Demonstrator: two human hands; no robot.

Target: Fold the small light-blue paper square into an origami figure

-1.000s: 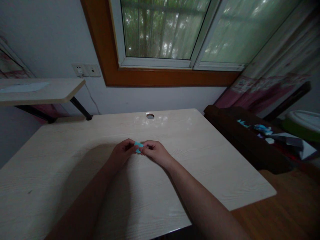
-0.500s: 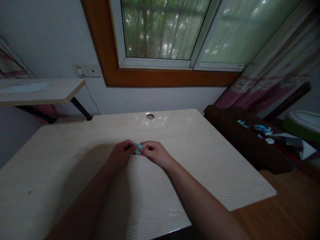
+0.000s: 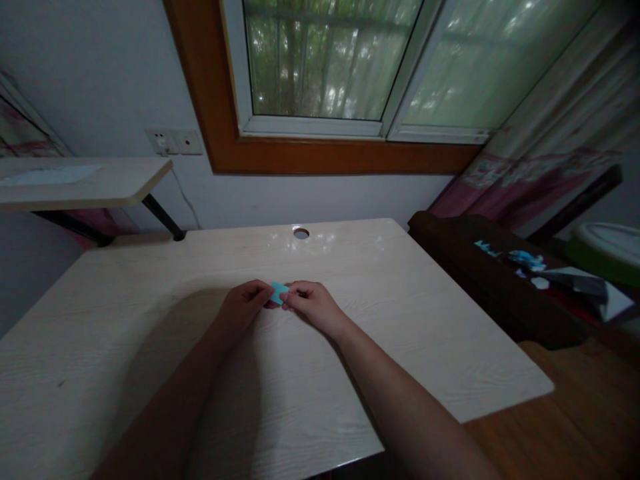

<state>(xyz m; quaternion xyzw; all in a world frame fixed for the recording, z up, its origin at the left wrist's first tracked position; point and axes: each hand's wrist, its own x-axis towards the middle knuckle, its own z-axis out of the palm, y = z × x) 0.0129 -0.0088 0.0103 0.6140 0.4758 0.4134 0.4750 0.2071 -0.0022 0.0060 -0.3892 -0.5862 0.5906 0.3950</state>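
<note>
A small piece of turquoise paper (image 3: 279, 292) is pinched between my two hands over the middle of the desk. My left hand (image 3: 245, 300) has its thumb and fingers closed on the left end. On the opposite side, my right hand (image 3: 314, 303) grips the right end the same way. The paper looks flat and folded small; its underside and the ends beneath my fingers are hidden. Both hands rest on or just above the pale wood-grain desk top (image 3: 320, 373).
A raised shelf (image 3: 115, 190) on black legs stands at the desk's back left. A round cable hole (image 3: 301, 233) is near the back edge. To the right, a dark brown bench (image 3: 460, 273) bears turquoise and white paper bits, beside a green-and-white container (image 3: 605, 250).
My thumbs have shifted apart slightly, so more of the turquoise paper shows between them. The hands otherwise keep their place.
</note>
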